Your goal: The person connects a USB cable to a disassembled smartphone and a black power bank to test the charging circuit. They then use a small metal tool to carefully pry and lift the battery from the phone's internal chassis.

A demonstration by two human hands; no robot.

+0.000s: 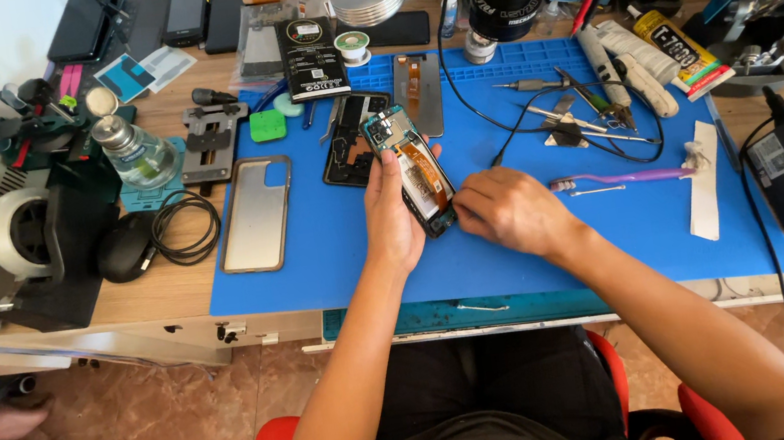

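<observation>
Two hands | left hand [391, 212] grips opened phone [414, 169] | right hand [509, 210] fingers pinch its edge

opened phone [412, 172]: lower end hidden by right hand [510, 211] | fingertips unseen

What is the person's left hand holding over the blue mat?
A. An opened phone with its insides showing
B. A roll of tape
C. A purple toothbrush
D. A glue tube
A: the left hand grips an opened phone, circuit board exposed, while the right hand touches its lower end.
</observation>
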